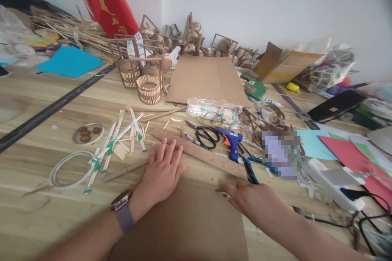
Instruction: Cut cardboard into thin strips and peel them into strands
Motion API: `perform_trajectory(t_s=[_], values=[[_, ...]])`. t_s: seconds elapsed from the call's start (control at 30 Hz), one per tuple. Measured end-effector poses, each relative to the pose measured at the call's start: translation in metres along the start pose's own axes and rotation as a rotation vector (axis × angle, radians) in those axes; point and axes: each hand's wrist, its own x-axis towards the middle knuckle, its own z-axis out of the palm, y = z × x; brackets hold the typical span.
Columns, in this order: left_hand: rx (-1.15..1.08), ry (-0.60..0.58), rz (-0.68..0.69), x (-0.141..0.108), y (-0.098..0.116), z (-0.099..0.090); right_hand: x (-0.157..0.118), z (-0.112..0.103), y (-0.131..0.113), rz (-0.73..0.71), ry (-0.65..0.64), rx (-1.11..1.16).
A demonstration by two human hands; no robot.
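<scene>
A brown cardboard sheet lies on the wooden table at the bottom centre. My left hand rests palm down at the sheet's far left edge, fingers spread, fingertips by a long brown strip. A watch is on that wrist. My right hand is closed over the sheet's far right corner, around a small tool with a bit of yellow and a pale tip; most of it is hidden by the fingers.
Black scissors, a blue glue gun and pliers lie beyond my right hand. Wrapped sticks and a white coil are at left. Small wooden buckets stand behind; a white power strip is at right.
</scene>
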Motion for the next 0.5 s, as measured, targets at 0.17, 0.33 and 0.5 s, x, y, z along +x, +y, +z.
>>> perform_trajectory(t_s=[0.17,0.33,0.5], values=[[0.007,0.018,0.000,0.000,0.000,0.001,-0.017,0.006,0.012,-0.035,0.016,-0.094],[0.011,0.031,0.002,0.000,-0.001,0.002,-0.032,0.020,0.024,-0.021,0.049,-0.130],[0.010,0.052,-0.005,0.000,0.000,0.002,-0.044,0.031,0.034,-0.034,0.144,-0.144]])
